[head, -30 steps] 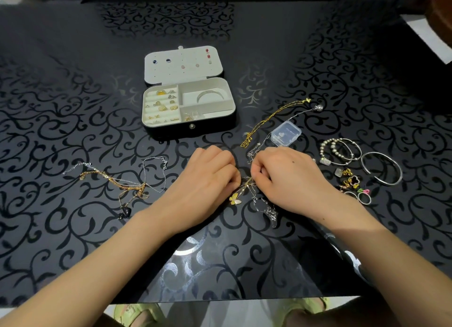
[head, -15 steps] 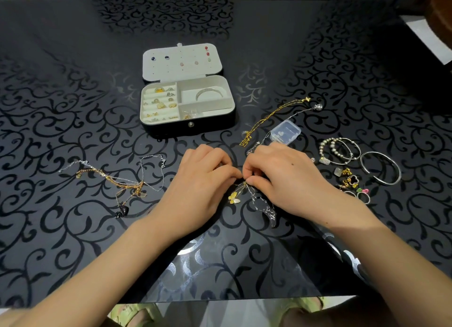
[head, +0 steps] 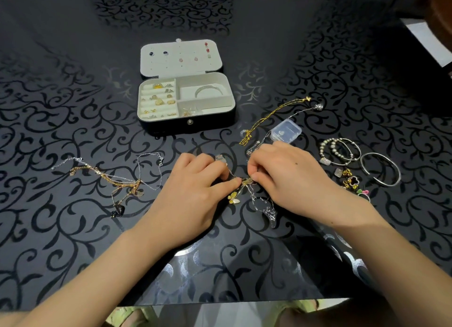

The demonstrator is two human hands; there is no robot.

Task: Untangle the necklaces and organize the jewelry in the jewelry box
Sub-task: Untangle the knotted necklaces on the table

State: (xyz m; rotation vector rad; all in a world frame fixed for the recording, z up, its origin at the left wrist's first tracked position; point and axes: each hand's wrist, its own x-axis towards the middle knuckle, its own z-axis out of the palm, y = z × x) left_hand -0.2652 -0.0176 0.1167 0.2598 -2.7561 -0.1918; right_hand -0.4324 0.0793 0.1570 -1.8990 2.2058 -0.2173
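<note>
A: Head cam entry. We log both hands at table centre, toward the near edge. Left hand (head: 193,199): fingers curled, thumb + index pinching the necklace tangle (head: 247,181) from its left.

B: Agreed. Right hand (head: 288,179): fingers bunched and curled, tips pinching the same knot from the right. The hands sit just beside each other w/ the knot between them.

A: Just near of the knot we see a gold butterfly pendant (head: 233,199) lying on the table (head: 73,106). Thin silver chain trails nearer and rightward, partly under the right hand.

B: Jewelry box (head: 171,127) sits far of the hands, slightly left, lid open and tipped back. We note rings in the left slots and a silver bangle (head: 208,90) in the far-right compartment. Small pcs lie in the near-right one, too small to ID.

A: The lid's inside holds stud earrings.

B: Left of the hands is a second tangle (head: 115,182) of gold + silver chains, w/ a dark pendant at its near end. To the right we see a gold chain (head: 271,117), clear plastic case (head: 286,131), beaded bracelets (head: 340,153), open cuff (head: 381,170) and clover charm (head: 353,181).
</note>
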